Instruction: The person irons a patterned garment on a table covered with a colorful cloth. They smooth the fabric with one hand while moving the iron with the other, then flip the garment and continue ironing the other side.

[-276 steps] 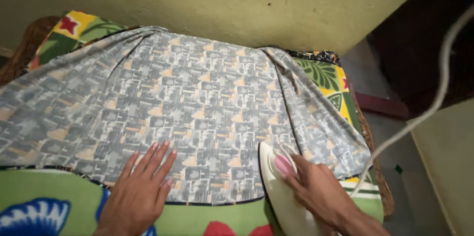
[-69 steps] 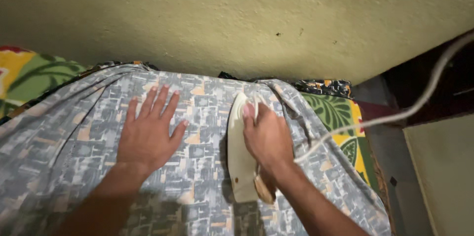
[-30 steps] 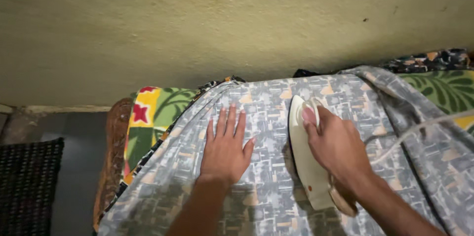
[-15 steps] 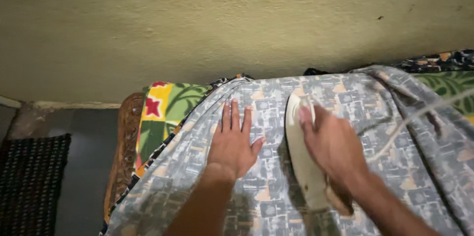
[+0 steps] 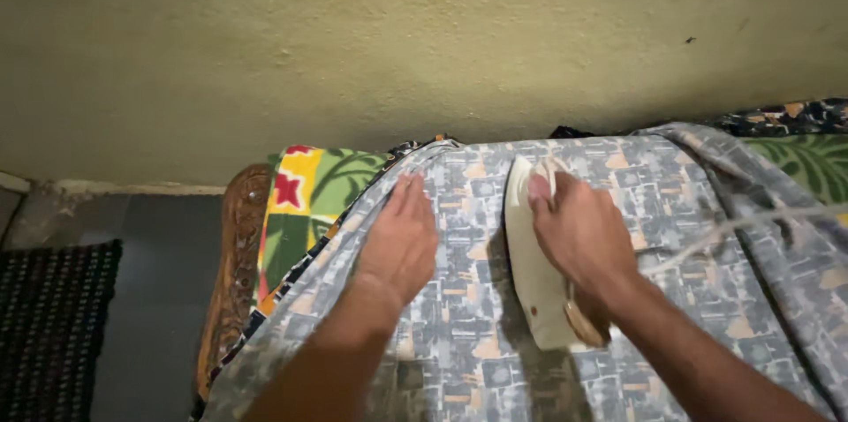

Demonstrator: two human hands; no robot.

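The right hand (image 5: 579, 232) is wrapping its fingers around the handle of a cream-white iron (image 5: 534, 267), which is sitting soleplate-down on the grey patterned cloth (image 5: 459, 325), nose pointing toward the yellowish wall (image 5: 397, 33). The left hand (image 5: 399, 232) is lying flat just beside the iron on its left, palm down and fingers pressed together, holding the cloth taut close to where it is dropping over the edge.

The cloth is lying spread over a bright green, yellow and red blanket (image 5: 300, 201) that is padding the tabletop, whose carved wooden edge (image 5: 231, 272) is showing at the left.

My take on doing this bit well: the flat hand should be pulling gently away from the iron so the fabric in front of the nose is lying smooth, not bunching. It's sitting pretty close to the hot plate, so I'd be keeping the fingertips off to the side rather than in the path. Slow, even strokes, no parking the iron in one spot. The white cord (image 5: 751, 223) is trailing off to the right across the cloth, so I'd be watching that it isn't dragging fresh creases in or snagging on the folds over there.
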